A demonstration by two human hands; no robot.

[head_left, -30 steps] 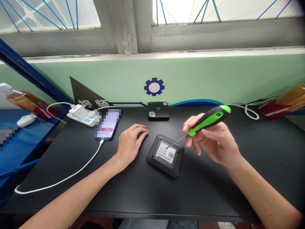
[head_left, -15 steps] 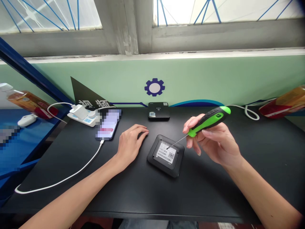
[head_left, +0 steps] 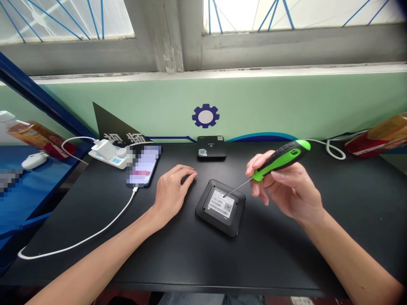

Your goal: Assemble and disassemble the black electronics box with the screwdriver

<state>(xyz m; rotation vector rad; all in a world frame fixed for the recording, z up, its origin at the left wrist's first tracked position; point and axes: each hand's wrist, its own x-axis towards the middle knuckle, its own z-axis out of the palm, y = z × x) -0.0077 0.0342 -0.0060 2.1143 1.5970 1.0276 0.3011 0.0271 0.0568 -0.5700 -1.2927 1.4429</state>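
Observation:
A square black box [head_left: 203,214] with rounded corners lies upside down on the dark desk, a white printed label [head_left: 219,202] on its underside and small screw holes near the corners. My right hand [head_left: 282,182] is closed around the green and black handle of a screwdriver [head_left: 282,159]. Its thin shaft slants down left, and the tip appears over the label; whether it touches is unclear. To the left of the box, my left hand [head_left: 173,188] rests on the desk with fingers curled together. Tiny shiny metal bits [head_left: 196,178] show at its fingertips, too small to identify surely.
Behind the box stands another black box [head_left: 211,148] against the green wall. A phone [head_left: 144,165] with a white cable [head_left: 104,231] lies left, beside a power strip [head_left: 108,154] with a charger. Drink bottles lean at far left [head_left: 41,137] and far right [head_left: 378,137].
The view has shifted very slightly. The shiny bits at my left fingertips show more clearly; the screwdriver stays nearly still over the label.

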